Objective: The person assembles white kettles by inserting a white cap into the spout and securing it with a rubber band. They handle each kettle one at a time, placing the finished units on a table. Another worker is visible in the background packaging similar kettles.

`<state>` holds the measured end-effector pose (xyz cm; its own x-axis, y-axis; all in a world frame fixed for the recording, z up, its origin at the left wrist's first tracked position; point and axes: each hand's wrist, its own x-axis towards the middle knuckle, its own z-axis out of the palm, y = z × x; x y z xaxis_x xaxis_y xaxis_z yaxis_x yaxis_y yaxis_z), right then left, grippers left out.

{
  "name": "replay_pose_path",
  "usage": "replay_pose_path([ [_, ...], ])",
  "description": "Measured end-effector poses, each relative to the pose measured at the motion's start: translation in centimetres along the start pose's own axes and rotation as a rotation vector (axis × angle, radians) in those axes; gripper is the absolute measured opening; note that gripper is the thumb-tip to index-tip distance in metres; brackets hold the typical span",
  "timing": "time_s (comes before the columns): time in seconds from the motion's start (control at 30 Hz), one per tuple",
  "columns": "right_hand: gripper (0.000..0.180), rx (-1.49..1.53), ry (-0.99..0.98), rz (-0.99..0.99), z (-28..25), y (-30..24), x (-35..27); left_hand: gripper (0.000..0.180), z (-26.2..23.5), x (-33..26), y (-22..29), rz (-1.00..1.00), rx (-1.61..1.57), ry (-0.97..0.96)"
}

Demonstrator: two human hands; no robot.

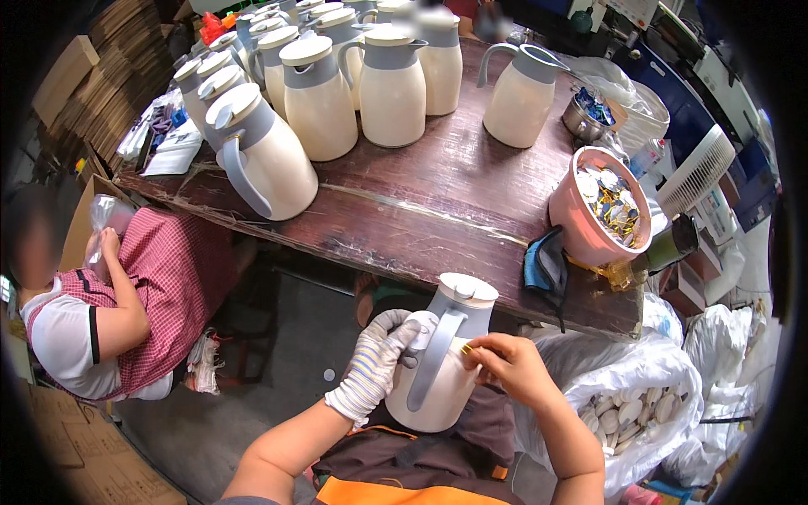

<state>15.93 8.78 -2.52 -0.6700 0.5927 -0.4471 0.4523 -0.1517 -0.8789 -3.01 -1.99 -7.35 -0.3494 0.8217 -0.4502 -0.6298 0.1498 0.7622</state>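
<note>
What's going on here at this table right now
A person holds a cream jug in their lap, the gloved left hand gripping it near the lid and the bare right hand pressing a small gold piece by the handle. On the wooden table stand many more jugs and a pink tub of round tags. A second person sits to the left, handling clear plastic.
</note>
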Motion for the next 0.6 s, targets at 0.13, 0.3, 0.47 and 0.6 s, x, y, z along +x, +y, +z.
replay_pose_path([
  [0.13,0.018,0.193,-0.072,0.055,-0.6,1.1,-1.2,0.017,-0.6,0.0,-1.2,0.076,-0.024,-0.023],
  [0.3,0.011,0.850,-0.097,-0.331,-0.6,0.9,-0.3,0.021,-0.5,-0.2,1.0,0.084,0.069,-0.058],
  [0.47,0.014,1.209,-0.214,-0.260,1.6,2.2,0.7,0.025,-0.3,-1.0,2.3,0.117,0.148,-0.132],
  [0.6,0.026,1.200,-0.281,-0.130,2.7,2.7,0.2,0.021,-0.2,-0.7,2.6,0.476,0.290,-0.007],
])
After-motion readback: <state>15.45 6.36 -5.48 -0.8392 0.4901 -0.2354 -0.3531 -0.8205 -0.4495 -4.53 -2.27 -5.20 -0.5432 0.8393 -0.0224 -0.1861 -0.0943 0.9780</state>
